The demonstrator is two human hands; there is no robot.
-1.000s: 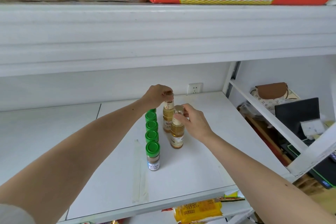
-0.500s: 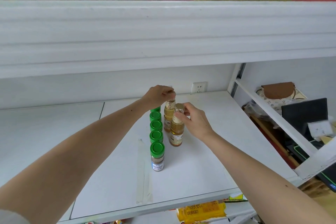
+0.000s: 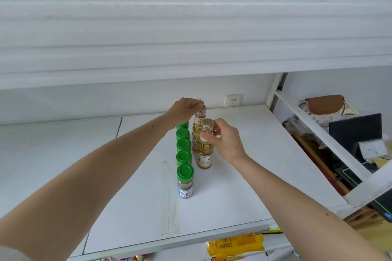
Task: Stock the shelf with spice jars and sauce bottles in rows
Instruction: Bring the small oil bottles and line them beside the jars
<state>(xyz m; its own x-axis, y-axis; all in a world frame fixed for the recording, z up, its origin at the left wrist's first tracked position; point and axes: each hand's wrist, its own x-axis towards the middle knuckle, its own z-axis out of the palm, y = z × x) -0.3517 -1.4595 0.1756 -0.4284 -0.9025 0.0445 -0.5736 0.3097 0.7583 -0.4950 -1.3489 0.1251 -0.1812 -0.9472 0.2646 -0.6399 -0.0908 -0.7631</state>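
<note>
On the white shelf (image 3: 244, 186) a row of several green-capped spice jars (image 3: 184, 158) runs from front to back. Just right of it stand two amber sauce bottles, one behind the other. My left hand (image 3: 183, 110) pinches the cap of the rear sauce bottle (image 3: 198, 126). My right hand (image 3: 227, 141) grips the neck of the front sauce bottle (image 3: 204, 154), which stands upright on the shelf. The nearest spice jar (image 3: 185, 181) has a blue and white label.
The upper shelf's thick white edge (image 3: 191, 38) hangs low over the work area, with red and brown packages on top. A wall socket (image 3: 233, 100) sits at the back. A strip of tape (image 3: 168, 197) lies on the shelf. Bags and a dark screen (image 3: 356, 131) are at right.
Both hands stay on the two bottle tops. The front bottle has shifted slightly back, closer to the rear one; the view has moved a little.
</note>
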